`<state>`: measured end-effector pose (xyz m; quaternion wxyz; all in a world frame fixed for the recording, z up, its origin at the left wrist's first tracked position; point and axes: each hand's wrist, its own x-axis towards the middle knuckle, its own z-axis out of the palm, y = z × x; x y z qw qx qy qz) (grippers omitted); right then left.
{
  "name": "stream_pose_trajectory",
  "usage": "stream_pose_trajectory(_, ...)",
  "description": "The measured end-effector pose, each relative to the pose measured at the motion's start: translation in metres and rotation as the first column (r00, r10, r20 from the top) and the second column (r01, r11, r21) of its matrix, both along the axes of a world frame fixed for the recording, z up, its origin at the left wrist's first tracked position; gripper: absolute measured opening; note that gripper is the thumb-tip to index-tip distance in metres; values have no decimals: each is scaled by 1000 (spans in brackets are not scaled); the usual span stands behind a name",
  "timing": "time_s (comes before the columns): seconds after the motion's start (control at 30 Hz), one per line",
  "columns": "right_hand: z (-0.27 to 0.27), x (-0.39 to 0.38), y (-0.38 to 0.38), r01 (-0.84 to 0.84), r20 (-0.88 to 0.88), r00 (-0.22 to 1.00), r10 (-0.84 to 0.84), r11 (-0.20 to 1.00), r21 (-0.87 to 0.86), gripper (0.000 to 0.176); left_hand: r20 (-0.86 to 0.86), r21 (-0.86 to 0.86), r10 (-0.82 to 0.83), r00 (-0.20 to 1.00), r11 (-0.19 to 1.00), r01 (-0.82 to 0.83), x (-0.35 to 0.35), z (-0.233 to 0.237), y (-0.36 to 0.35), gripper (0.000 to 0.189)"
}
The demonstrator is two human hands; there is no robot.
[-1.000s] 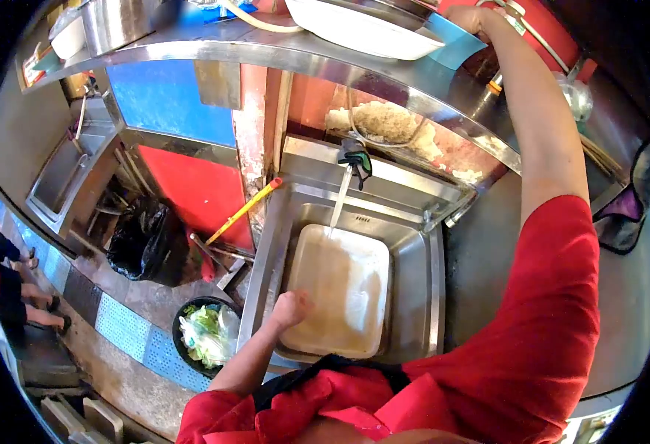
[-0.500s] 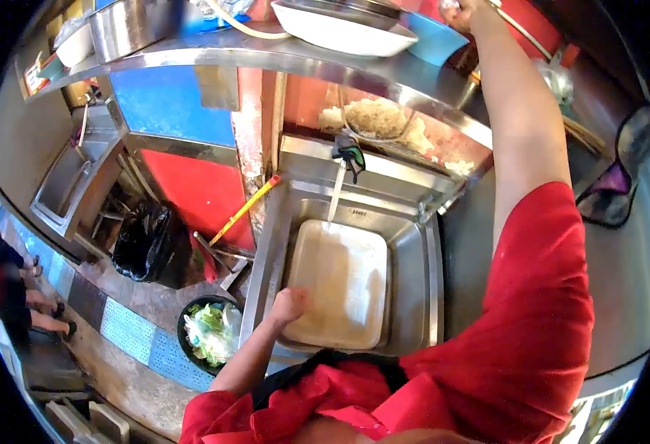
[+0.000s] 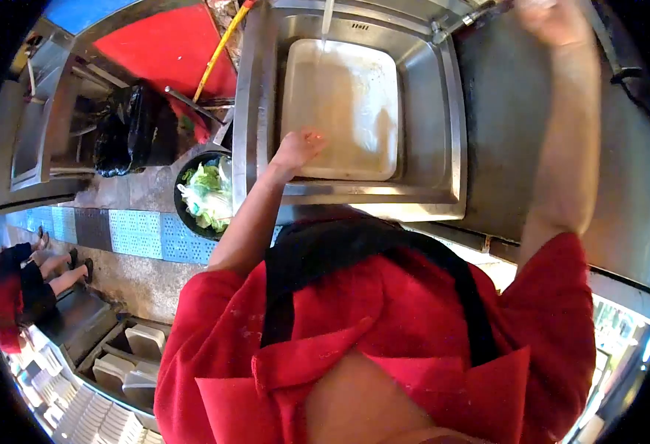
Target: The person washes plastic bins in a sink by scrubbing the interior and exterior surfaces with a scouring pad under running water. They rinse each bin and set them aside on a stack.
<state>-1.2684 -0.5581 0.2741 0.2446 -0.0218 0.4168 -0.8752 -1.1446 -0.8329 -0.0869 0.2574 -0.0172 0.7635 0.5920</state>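
Note:
A steel sink (image 3: 427,111) lies in front of me, with a large shallow white tray (image 3: 347,111) in it. A thin stream of water (image 3: 327,21) runs down onto the tray's far end. My left hand (image 3: 299,152) is over the tray's near left corner, fingers loosely bent and slightly apart, with no object showing in it. My right hand (image 3: 554,22) is raised at the top right, past the steel counter (image 3: 510,126). It is smeared by motion and cut by the view's edge, so I cannot tell what its fingers hold.
Left of the sink, a black bin (image 3: 184,196) holds leafy scraps and plastic. Behind it are a black bag-lined bin (image 3: 125,133) and a yellow handle (image 3: 221,52). A tap fitting (image 3: 462,22) juts over the sink's right rim. A person's legs (image 3: 62,270) show far left.
The view has tilted down, taking the shelf with its bowls out of sight. My right hand has come away from the shelf towards the right. My left hand remains over the tray, its fingers less curled.

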Motion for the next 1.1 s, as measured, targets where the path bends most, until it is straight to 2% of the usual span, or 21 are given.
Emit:
stream_pose_trajectory(0.03, -43, -8, 15, -283, -8, 959, 283, 959, 4, 23, -5, -15, -20, 1000, 1000, 20, 4, -1, -1, 21)
stream_pose_trajectory(0.07, -96, -21, 29, -317, 108, 947, 302, 935, 161, 26, -4, -16, -23, 1000, 1000, 22, 7, -1, -1, 21)
stream_pose_trajectory(0.2, -271, 8, -16, 131, 229, 947, -227, 920, 369, 28, -144, -65, 7, 990, 998, -17, 14, -13, -3, 27)
stream_pose_trajectory(0.23, -306, 23, -27, -89, 193, 978, 77, 995, 55, 27, -248, -150, 7, 969, 988, -46, 13, -12, -1, 34)
stream_pose_trajectory(0.3, -386, 50, -49, 99, 343, 914, -216, 940, 327, 31, -305, -364, -169, 937, 930, 49, 4, 10, -2, 33)
stream_pose_trajectory(0.33, -425, 62, -60, 163, 388, 848, -362, 874, 458, 33, -471, -487, -313, 825, 872, 52, -5, 41, 2, 33)
stream_pose_trajectory(0.37, -453, 73, -57, 177, -220, 975, 15, 542, 822, 34, -554, -440, -261, 791, 898, -13, -11, 67, 11, 32)
stream_pose_trajectory(0.4, -480, 64, -48, 471, -429, 688, 585, 90, 878, 35, -468, -366, -171, 867, 930, -15, -20, 99, 22, 30)
stream_pose_trajectory(0.47, -420, 75, -43, -34, -89, 980, 180, 588, 808, 28, -624, -305, -209, 753, 952, 12, -28, 175, 57, 32)
stream_pose_trajectory(0.53, -423, 72, -39, -39, -15, 997, 73, 685, 728, 21, -812, -301, -285, 509, 952, 52, -46, 212, 88, 32)
stream_pose_trajectory(0.57, -456, 68, -41, 30, -10, 999, -33, 703, 711, 20, -799, -304, -312, 513, 947, 102, -55, 217, 105, 32)
stream_pose_trajectory(0.6, -439, 78, -34, -7, -28, 999, 38, 716, 698, 11, -784, -300, -337, 522, 941, 157, -69, 216, 118, 32)
stream_pose_trajectory(0.63, -416, 89, -26, -44, -49, 993, 107, 728, 684, 10, -725, -366, -391, 567, 916, 164, -86, 205, 130, 34)
stream_pose_trajectory(0.7, -412, 98, -22, -79, 140, 990, -14, 766, 638, 12, -656, -444, -462, 597, 876, 189, -120, 169, 156, 36)
stream_pose_trajectory(0.77, -412, 108, -20, -53, 283, 957, -72, 911, 410, 10, -687, -521, -543, 482, 831, 194, -150, 133, 184, 44)
stream_pose_trajectory(0.83, -413, 122, -17, 11, 327, 936, -132, 938, 347, 8, -732, -619, -620, 282, 779, 105, -170, 94, 232, 51)
stream_pose_trajectory(0.87, -423, 125, -13, 20, 317, 942, -112, 960, 281, 7, -685, -675, -672, 281, 731, 105, -173, 89, 261, 58)
stream_pose_trajectory(0.9, -430, 130, -10, 20, 265, 960, -86, 970, 242, 6, -646, -567, -583, 492, 798, 201, -191, 72, 288, 60)
stream_pose_trajectory(0.97, -437, 131, -3, 18, 196, 979, -63, 975, 223, 12, -554, -425, -475, 684, 867, 258, -236, 61, 325, 62)
stream_pose_trajectory(1.03, -447, 129, 2, 36, 181, 981, -70, 982, 185, 21, -252, 123, 52, 966, 992, -21, -267, 73, 350, 73)
stream_pose_trajectory(1.1, -464, 128, -1, 95, 177, 976, -128, 978, 183, 19, -360, 289, 51, 932, 955, 59, -314, 34, 366, 72)
